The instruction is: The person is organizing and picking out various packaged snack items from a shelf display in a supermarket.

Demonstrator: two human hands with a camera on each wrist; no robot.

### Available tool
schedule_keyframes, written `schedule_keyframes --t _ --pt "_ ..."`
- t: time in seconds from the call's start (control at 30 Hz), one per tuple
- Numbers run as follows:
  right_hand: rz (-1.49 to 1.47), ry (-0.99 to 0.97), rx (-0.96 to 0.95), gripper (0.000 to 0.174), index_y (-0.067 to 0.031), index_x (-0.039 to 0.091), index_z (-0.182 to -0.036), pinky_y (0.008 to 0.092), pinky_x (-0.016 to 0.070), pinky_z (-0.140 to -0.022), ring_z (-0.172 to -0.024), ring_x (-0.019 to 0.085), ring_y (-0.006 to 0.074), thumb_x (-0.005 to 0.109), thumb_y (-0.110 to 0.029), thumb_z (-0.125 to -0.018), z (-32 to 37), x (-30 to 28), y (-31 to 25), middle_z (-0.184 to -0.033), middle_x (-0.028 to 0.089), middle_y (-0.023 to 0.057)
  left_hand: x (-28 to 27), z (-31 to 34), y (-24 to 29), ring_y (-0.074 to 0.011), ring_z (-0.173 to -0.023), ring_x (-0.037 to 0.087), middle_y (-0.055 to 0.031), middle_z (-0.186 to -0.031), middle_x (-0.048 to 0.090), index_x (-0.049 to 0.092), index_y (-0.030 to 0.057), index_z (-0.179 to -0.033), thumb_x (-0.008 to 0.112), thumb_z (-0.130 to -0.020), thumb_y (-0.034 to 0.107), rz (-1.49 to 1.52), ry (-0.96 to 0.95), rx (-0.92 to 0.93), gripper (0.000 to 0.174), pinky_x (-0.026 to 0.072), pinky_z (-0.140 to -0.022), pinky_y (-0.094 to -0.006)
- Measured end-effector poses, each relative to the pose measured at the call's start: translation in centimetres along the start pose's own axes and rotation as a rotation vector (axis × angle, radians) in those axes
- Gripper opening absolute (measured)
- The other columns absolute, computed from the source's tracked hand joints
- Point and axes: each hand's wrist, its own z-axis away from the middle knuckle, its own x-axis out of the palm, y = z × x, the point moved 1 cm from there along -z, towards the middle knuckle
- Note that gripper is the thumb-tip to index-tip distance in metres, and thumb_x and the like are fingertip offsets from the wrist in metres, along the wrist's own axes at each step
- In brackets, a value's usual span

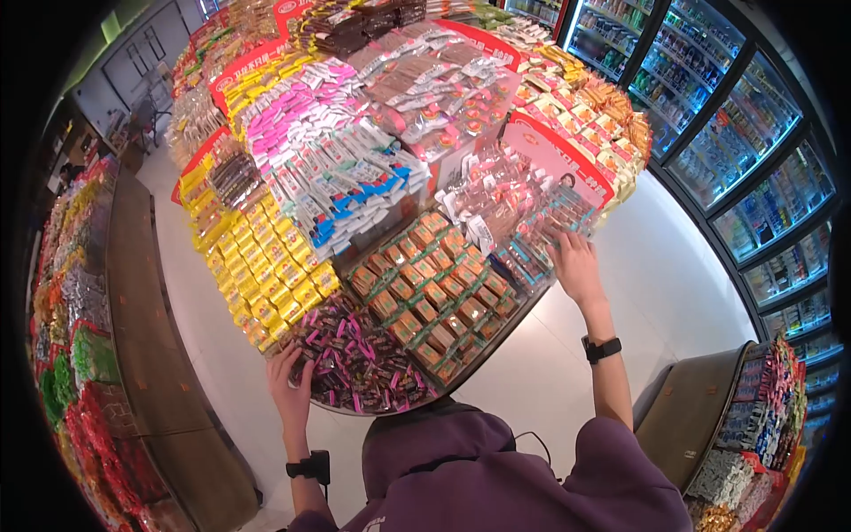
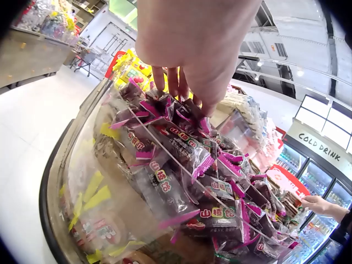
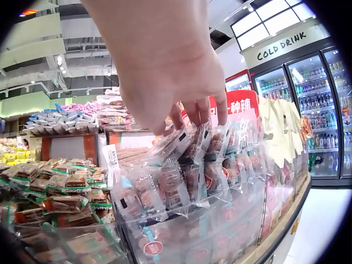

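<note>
At the front left of a round display, my left hand (image 1: 289, 372) rests by a heap of small dark packets with pink ends (image 1: 355, 359). In the left wrist view its fingers (image 2: 174, 82) point down, with the tips right at the packets' upper edge. My right hand (image 1: 576, 266) is over the display's right side. Below it stand clear-wrapped snack packets (image 3: 170, 190) in rows. The right fingers (image 3: 203, 110) reach down to the packets' top ends, the tips touching them, and one packet leans tilted beneath. The packets partly hide the right fingertips.
Between the hands lie brown snacks in green-edged wrappers (image 1: 434, 288). Yellow packets (image 1: 270, 266) border the dark heap. A clear panel (image 2: 137, 214) edges the left bin. Red signs (image 1: 558, 160) rise behind, drink fridges (image 1: 736, 133) line the right, and another counter (image 1: 168, 355) stands left.
</note>
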Motion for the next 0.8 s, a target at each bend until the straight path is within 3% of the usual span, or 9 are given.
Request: schedule_keyframes --t 0.33,0.6,0.63,0.8 --pt "-0.055 0.041 0.030 0.039 -0.0096 0.056 -0.126 0.0441 0.0411 -0.098 -0.116 0.053 0.0298 0.066 -0.018 -0.089 -0.2 0.5 -0.2 -0.123 0.058 0.0107 0.0 0.1 0.1 -0.0289 -0.108 0.061 -0.0112 -0.116 0.068 0.070 0.0033 -0.107 0.078 -0.077 0.006 -0.025 0.019 -0.023 0.031 0.0442 -0.098 -0.0405" --pt "-0.060 0.021 0.041 0.042 -0.0091 0.054 -0.129 0.0446 0.0413 -0.098 -0.119 0.051 0.0317 0.065 -0.015 -0.089 0.1 0.2 -0.7 -0.129 0.056 0.0129 0.2 0.2 -0.5 -0.0296 -0.109 0.059 -0.0106 -0.116 0.069 0.070 0.0034 -0.105 0.080 -0.075 0.005 0.025 0.054 -0.025 0.032 0.0462 -0.096 -0.0404" --pt "-0.045 -0.018 0.049 0.044 -0.0081 0.052 -0.131 0.0449 0.0397 -0.101 -0.123 0.049 0.0330 0.065 -0.016 -0.090 0.2 0.0 -0.9 -0.137 0.051 0.0148 0.2 0.1 -0.6 -0.0292 -0.108 0.059 -0.0102 -0.116 0.069 0.070 0.0035 -0.103 0.080 -0.074 0.006 0.031 0.050 -0.025 0.031 0.0459 -0.097 -0.0404" --pt "-0.020 0.062 0.051 0.049 -0.0073 0.048 -0.135 0.0475 0.0364 -0.105 -0.128 0.045 0.0354 0.065 -0.019 -0.091 0.2 -1.8 -4.8 -0.150 0.039 0.0156 0.7 0.5 -2.3 -0.0303 -0.109 0.055 -0.0081 -0.118 0.066 0.070 0.0060 -0.103 0.082 -0.074 0.010 0.060 0.051 0.000 0.031 0.0445 -0.096 -0.0410"
